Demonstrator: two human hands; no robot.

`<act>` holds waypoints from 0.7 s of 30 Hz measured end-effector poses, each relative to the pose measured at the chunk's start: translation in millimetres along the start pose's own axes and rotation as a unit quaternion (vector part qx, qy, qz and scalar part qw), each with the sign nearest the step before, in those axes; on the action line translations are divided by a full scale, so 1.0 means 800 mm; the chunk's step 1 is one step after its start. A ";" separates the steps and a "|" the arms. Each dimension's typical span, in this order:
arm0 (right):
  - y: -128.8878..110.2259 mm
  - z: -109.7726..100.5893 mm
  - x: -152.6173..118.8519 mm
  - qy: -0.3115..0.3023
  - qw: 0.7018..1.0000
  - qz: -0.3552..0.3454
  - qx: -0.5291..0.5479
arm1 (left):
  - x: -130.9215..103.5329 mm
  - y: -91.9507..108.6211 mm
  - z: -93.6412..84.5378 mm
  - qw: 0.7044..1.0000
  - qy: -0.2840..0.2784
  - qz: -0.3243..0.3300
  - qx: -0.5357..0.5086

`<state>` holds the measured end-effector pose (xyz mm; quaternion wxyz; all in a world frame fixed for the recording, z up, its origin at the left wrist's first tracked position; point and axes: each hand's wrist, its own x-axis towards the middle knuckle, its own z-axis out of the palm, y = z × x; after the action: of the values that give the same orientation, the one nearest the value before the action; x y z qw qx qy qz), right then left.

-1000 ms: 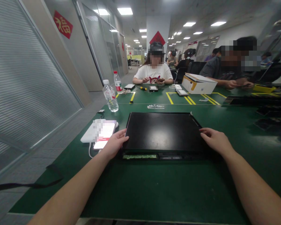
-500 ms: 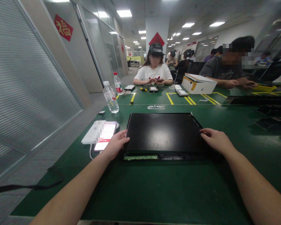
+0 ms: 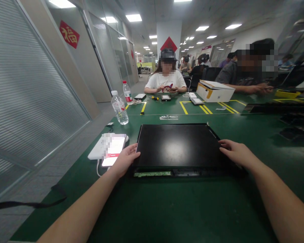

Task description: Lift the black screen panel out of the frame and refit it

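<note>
A flat black display panel (image 3: 176, 145) lies in a shallow black frame (image 3: 192, 172) on the green table in front of me. A strip of green circuit board (image 3: 152, 174) shows along the frame's near side. My left hand (image 3: 126, 158) grips the panel's left edge, thumb on top and the other fingers along the side, partly hidden. At the opposite edge, my right hand (image 3: 236, 152) has its thumb and fingers closed on the panel's side. What its fingertips press underneath is hidden.
Left of the panel, a phone (image 3: 114, 148) rests on a white device (image 3: 96, 152) with a cable. Two bottles (image 3: 120, 109) stand behind them. A white box (image 3: 215, 91) and small drives (image 3: 166, 98) sit farther back. Dark parts (image 3: 294, 118) lie at right; people sit across.
The view has tilted slightly, so the table appears a little lower. My right hand has shifted slightly rightward along with the panel's edge. Both hands keep their places at the panel's sides.
</note>
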<state>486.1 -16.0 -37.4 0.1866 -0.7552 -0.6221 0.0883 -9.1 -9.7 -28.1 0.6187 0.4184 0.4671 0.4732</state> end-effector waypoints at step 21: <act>0.020 -0.014 0.005 0.020 0.998 -0.028 -0.062 | 0.001 -0.002 -0.003 1.000 -0.007 0.001 -0.013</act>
<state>505.7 -16.7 -33.2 0.1542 -0.7493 -0.6434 0.0295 -11.1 -9.4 -30.6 0.6265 0.4146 0.4562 0.4770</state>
